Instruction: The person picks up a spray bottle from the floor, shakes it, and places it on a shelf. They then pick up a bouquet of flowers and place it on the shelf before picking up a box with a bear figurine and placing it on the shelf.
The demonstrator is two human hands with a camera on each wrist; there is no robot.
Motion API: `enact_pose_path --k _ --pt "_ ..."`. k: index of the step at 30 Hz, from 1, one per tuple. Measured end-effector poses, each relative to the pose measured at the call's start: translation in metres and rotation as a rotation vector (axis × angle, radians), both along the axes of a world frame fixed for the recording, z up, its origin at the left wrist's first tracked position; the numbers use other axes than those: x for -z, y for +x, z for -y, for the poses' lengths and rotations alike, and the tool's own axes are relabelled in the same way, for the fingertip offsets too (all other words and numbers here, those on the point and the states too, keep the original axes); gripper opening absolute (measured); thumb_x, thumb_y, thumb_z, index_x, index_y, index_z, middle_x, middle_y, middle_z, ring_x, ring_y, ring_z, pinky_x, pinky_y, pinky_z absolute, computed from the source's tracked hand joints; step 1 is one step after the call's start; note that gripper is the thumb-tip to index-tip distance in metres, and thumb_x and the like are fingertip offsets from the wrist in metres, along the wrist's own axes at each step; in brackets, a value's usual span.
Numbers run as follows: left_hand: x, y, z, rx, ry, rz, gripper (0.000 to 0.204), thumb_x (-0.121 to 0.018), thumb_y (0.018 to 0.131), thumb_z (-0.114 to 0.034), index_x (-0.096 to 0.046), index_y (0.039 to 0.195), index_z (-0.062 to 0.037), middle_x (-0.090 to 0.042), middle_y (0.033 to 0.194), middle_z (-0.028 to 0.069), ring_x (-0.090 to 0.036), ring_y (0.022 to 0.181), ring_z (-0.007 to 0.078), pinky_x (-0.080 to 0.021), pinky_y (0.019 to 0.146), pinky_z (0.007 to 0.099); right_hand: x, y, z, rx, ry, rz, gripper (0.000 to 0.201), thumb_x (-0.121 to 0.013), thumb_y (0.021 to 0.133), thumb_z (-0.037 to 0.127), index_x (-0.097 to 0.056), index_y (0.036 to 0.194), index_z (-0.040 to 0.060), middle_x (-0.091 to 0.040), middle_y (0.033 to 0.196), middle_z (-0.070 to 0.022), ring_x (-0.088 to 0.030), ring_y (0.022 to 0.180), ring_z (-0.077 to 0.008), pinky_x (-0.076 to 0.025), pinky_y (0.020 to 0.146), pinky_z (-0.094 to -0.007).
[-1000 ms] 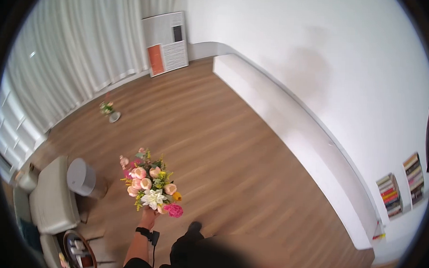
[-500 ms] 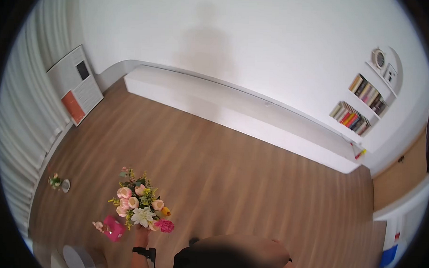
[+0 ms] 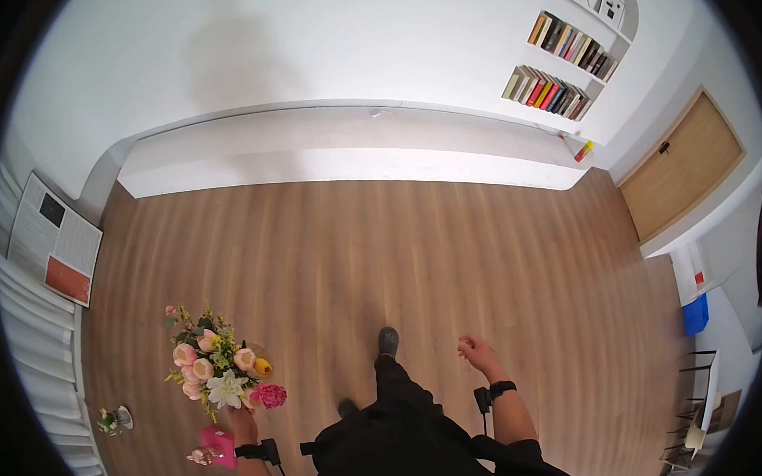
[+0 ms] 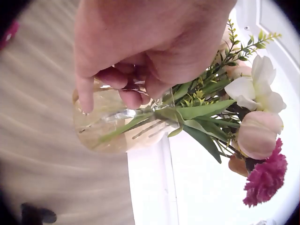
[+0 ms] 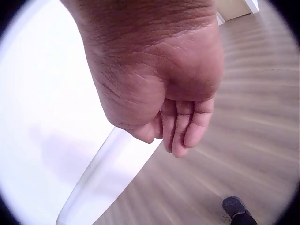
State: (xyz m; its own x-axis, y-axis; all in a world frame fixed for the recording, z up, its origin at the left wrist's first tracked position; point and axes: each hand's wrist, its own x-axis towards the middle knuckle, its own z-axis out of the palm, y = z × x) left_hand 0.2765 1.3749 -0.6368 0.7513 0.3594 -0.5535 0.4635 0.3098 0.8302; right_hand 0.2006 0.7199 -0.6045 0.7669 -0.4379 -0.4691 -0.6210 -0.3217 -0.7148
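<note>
My left hand [image 3: 242, 424] grips a clear glass vase [image 4: 103, 133] by its neck, fingers curled round it in the left wrist view. The vase holds a bouquet [image 3: 209, 362] of pale pink tulips, a white flower [image 3: 225, 389], a magenta bloom [image 3: 268, 395], an orange-yellow one and yellow sprigs. In the head view the blooms hide most of the vase. My right hand [image 3: 478, 353] hangs over the floor at the right, holding nothing, its fingers loosely bent in the right wrist view.
A long white ledge [image 3: 350, 161] runs along the wall, with bookshelves [image 3: 563, 68] above its right part. A wooden door [image 3: 685, 169] is at right. On the left are a leaning poster [image 3: 58, 239], a small flower vase [image 3: 113, 420] and a pink object [image 3: 218, 445].
The head view has turned right, so the ledge now lies across and the door shows. The armchair has left view. My left hand keeps hold of the vase; my right hand has come into view.
</note>
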Motion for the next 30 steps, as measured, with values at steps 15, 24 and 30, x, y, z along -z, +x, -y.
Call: enact_pose_path --k 15,24,30 --pt "-0.011 0.016 0.034 0.537 1.019 0.127 0.030 -0.044 0.096 -0.003 -0.045 0.126 -0.0064 -0.057 0.117 0.0075 -0.058 0.110 0.0211 -0.051 0.093 0.0340 0.091 0.082 -0.017 0.040 -0.035 0.353 0.024 -0.059 0.087 0.013 -0.065 0.102 -0.0042 -0.069 0.084 -0.0128 -0.068 0.074 -0.0178 -0.055 0.070 -0.0287" --pt "0.110 0.033 -0.036 0.352 0.513 0.307 0.034 -0.049 0.099 -0.015 -0.041 0.132 -0.0118 -0.055 0.120 0.0041 -0.057 0.110 0.0171 -0.049 0.094 0.0316 0.113 0.029 -0.082 0.062 -0.134 0.286 0.021 -0.059 0.088 0.011 -0.063 0.103 -0.0034 -0.069 0.084 -0.0131 -0.068 0.074 -0.0179 -0.056 0.068 -0.0295" --pt "0.113 0.047 -0.047 0.330 0.239 0.318 0.036 -0.052 0.098 -0.015 -0.041 0.132 -0.0104 -0.056 0.119 0.0045 -0.058 0.106 0.0174 -0.051 0.091 0.0311 0.131 -0.016 -0.122 0.128 -0.098 0.292 0.021 -0.057 0.090 0.010 -0.063 0.105 -0.0034 -0.069 0.086 -0.0134 -0.068 0.074 -0.0182 -0.056 0.070 -0.0297"
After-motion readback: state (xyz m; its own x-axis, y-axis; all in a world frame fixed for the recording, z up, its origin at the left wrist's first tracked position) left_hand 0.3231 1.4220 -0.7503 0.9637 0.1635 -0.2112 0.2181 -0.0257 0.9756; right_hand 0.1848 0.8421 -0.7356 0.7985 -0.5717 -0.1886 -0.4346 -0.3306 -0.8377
